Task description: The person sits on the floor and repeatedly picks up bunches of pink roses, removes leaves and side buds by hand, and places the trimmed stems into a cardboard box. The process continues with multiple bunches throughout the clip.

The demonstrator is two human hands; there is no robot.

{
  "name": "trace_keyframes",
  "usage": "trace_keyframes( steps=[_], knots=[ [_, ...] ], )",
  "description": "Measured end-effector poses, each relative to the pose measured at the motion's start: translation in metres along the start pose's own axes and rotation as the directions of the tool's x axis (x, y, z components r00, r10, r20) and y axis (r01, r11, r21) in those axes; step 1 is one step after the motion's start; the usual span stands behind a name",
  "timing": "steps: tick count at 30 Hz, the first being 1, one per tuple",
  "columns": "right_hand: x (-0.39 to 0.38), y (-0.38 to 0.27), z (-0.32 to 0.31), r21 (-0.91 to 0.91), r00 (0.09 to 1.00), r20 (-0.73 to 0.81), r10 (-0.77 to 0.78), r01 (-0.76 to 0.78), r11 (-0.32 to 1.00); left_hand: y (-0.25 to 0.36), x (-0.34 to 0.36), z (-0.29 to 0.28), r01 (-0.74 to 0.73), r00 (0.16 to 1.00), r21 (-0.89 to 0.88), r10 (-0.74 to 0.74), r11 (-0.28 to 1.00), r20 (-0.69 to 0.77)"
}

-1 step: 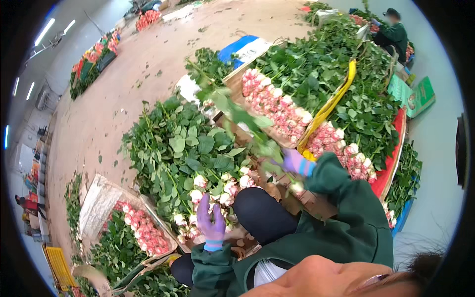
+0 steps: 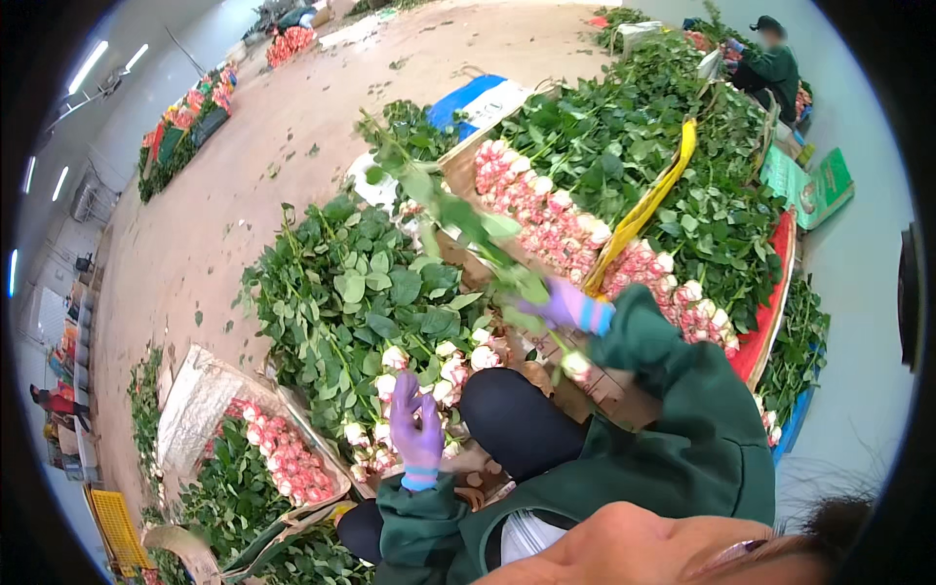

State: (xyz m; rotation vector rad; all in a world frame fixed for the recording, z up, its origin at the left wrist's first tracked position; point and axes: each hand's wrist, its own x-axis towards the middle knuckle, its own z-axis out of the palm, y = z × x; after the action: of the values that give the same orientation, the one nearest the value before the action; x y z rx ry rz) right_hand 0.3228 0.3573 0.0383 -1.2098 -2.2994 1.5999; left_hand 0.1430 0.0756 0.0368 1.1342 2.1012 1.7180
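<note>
A brown floor (image 2: 224,253), littered with loose leaves, stretches away at the upper left, and a pale wall (image 2: 863,292) closes off the right side. The biggest load on the floor is the long bed of roses (image 2: 624,127) at the upper right, green leaves on the far side and pink-and-white heads along the near edge, with a yellow strap (image 2: 648,210) across it. Next in size comes the middle heap (image 2: 341,283), leaves outward and whiter heads toward the person, then the smaller lower-left bundle (image 2: 288,453) beside a pale wrapping sheet (image 2: 195,400). A co-worker in dark green (image 2: 777,70) sits at the far upper right. The person's dark knee (image 2: 517,419) stands between the middle heap and the right arm. One long leafy rose (image 2: 468,222) slants between the bed and the middle heap, its stem grasped in the right hand (image 2: 564,304), purple-gloved and a little blurred. The left hand (image 2: 417,434), gloved alike, is released, fingers up in front of the middle heap's heads; whether it touches them I cannot tell. Smallest is the rose's white-and-pink head (image 2: 576,367), hanging just below the right hand
</note>
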Motion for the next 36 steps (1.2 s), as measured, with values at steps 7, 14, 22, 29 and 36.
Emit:
trace_keyframes(
  steps=[7, 14, 22, 29, 36],
  knots=[
    [0.000, -0.141, 0.059, 0.815, 0.831, 0.407, -0.379, -0.143, 0.561, 0.067, 0.014, 0.000, 0.507, 0.862, -0.697, -0.311, 0.506, 0.401],
    [-0.013, -0.169, 0.145, -0.002, 0.874, 0.204, -0.441, 0.451, 0.892, 0.022, 0.016, -0.044, 0.636, 0.771, -0.492, -0.472, 0.595, 0.427],
    [0.001, -0.213, 0.200, -0.099, 0.637, 0.198, -0.745, 0.769, 0.632, -0.017, 0.029, -0.104, 0.302, 0.949, -0.428, -0.311, 0.852, 0.049],
    [0.054, -0.167, 0.184, 0.246, 0.795, 0.005, -0.607, 0.587, 0.771, -0.104, 0.113, -0.255, 0.329, 0.735, 0.197, -0.119, 0.924, -0.668],
    [0.071, -0.157, 0.185, 0.160, 0.911, 0.032, -0.411, 0.401, 0.902, -0.202, 0.149, -0.486, 0.281, 0.362, 0.126, 0.017, 0.951, -0.932]
  ],
)
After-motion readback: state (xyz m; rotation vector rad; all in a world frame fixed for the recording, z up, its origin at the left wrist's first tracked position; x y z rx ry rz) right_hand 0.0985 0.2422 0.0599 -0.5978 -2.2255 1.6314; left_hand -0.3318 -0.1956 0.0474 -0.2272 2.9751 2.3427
